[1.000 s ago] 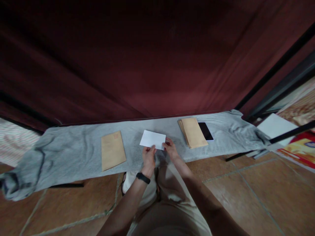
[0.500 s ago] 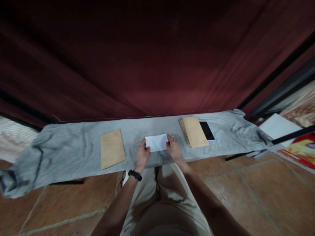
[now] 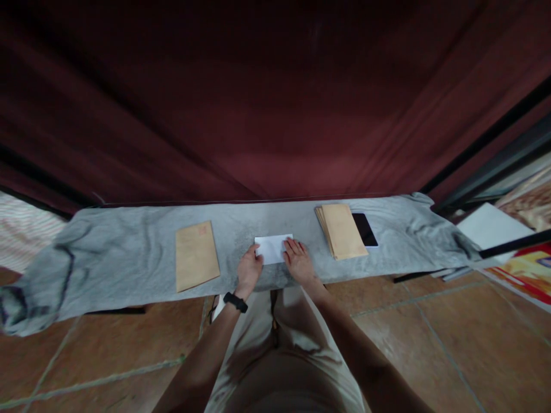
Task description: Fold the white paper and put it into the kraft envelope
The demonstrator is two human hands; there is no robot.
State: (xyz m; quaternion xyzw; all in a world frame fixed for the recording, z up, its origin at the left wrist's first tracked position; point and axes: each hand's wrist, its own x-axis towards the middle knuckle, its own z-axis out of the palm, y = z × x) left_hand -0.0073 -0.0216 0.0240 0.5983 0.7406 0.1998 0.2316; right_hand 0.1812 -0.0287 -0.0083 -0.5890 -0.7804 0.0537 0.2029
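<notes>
Head view: the right hand lies flat, fingers spread and pressing down on the right end of a folded white sheet, gripping nothing. The left hand sits at the sheet's lower left corner; its fingertips touch the edge, loosely curled, though whether they pinch the paper or only steady it cannot be told. The sheet lies on the grey cloth just beyond both hands, its long axis running left to right — the right hand overlaps it more than the left does. Outward from there, a single tan envelope lies well to the left of the left hand, long axis pointing away from the person. A stack of tan envelopes sits near the right hand, with a dark phone touching its far side.
</notes>
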